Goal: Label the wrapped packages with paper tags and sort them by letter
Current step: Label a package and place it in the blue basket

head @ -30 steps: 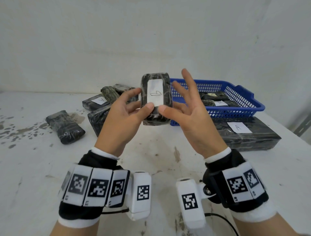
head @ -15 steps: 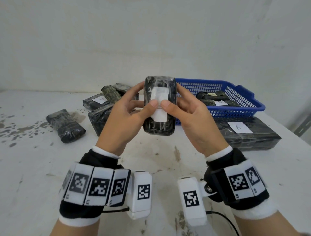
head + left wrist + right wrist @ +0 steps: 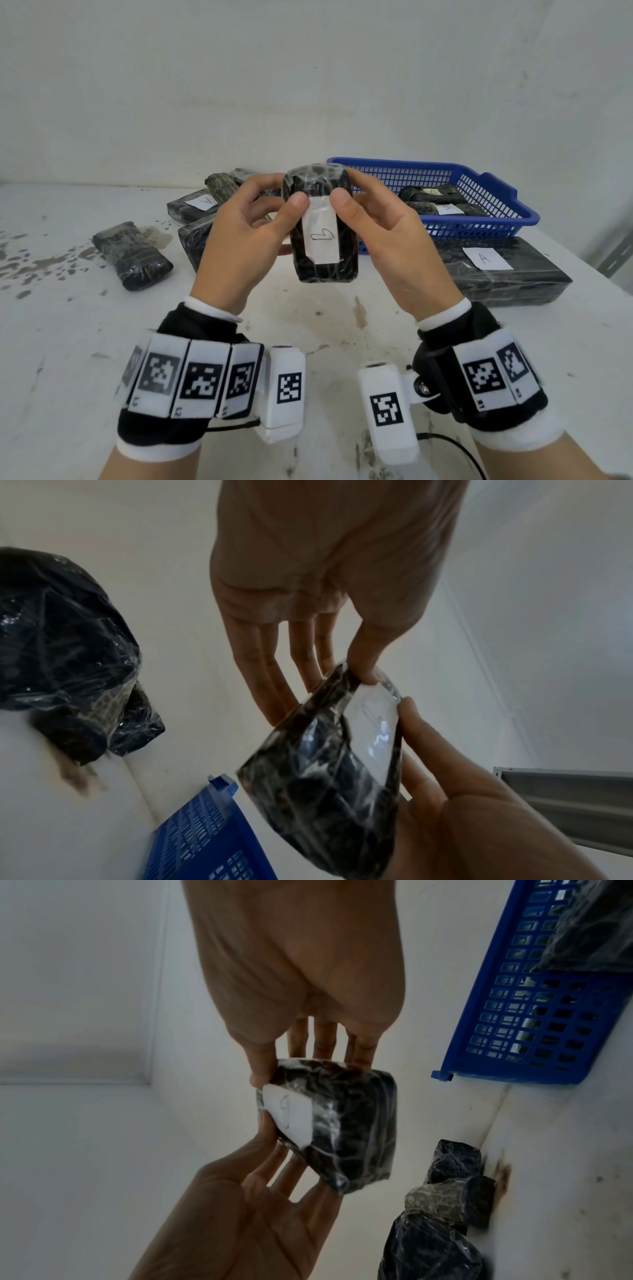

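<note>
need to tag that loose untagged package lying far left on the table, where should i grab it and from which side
Grip the untagged package across its two long sides near the middle, coming from above with the left hand, which is nearer. It lies flat on the table, apart from the other packages, so both long sides are free. The plastic wrap looks slippery, so a squeeze across the narrow width probably holds better than pinching an end.
</note>
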